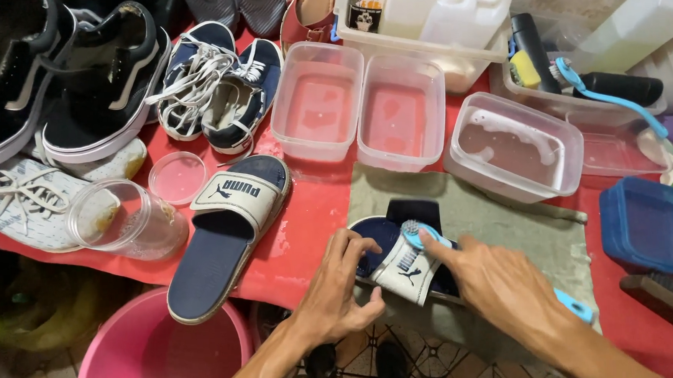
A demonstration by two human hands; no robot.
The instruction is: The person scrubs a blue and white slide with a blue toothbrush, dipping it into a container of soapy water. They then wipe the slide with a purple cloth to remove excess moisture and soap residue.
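Note:
A navy slide sandal with a white strap (406,266) lies on a grey-green cloth (499,219) at the table's front edge. My left hand (340,287) grips the sandal's left side. My right hand (495,280) holds a light blue brush (416,235), its bristled head pressed on the sandal's strap; the handle's end pokes out behind my wrist. The matching navy sandal (227,233) lies to the left on the red table cover, its heel hanging over the edge.
Three clear tubs of water (401,113) stand behind the cloth. Sneakers (216,84) crowd the back left; a tipped clear jar (127,219) and its lid lie nearby. A pink bucket (161,351) sits below. A blue tub (653,226) and wooden brush (668,294) are right.

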